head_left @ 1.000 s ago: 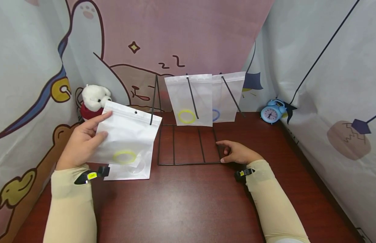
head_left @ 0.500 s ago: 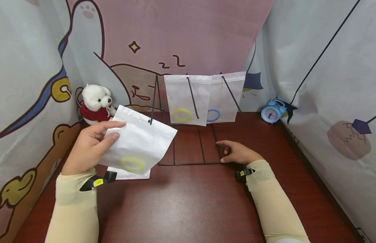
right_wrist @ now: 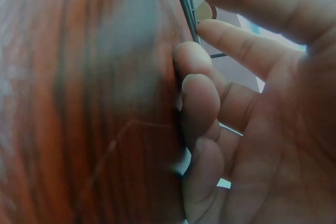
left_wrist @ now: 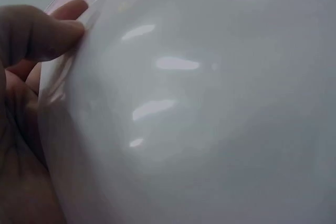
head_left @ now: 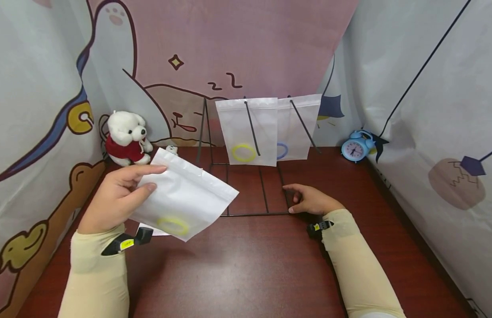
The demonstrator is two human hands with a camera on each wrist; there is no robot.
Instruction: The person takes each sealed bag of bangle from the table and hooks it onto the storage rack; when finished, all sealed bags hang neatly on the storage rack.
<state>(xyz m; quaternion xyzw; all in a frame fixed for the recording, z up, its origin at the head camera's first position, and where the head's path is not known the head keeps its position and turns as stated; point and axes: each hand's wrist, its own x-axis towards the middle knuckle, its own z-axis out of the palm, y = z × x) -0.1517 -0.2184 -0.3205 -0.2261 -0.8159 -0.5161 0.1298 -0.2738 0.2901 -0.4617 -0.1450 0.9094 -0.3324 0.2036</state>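
In the head view my left hand (head_left: 116,196) pinches a white zip-top bag (head_left: 186,194) by its left edge, thumb on the near side. A yellow ring (head_left: 173,225) shows faintly through its lower part. The bag tilts down to the right, in front of a black wire display rack (head_left: 266,194). In the left wrist view the glossy bag (left_wrist: 210,129) fills most of the picture. My right hand (head_left: 311,199) holds the rack's right base wire near its front corner, the other fingers curled. Two similar bags hang on the rack, one with a yellow ring (head_left: 244,153), one with a blue ring (head_left: 283,151).
Under the held bag, the edge of another white bag (head_left: 160,232) shows on the brown table (head_left: 238,274). A white plush bear (head_left: 126,137) sits at the back left, a small white figure (head_left: 172,149) beside it. A blue alarm clock (head_left: 355,146) stands at the back right.
My left hand has moved the bag right and slightly down, turning it clockwise; its top edge has dropped below the left hook. The hanging bags swayed slightly. My right hand has stayed put.
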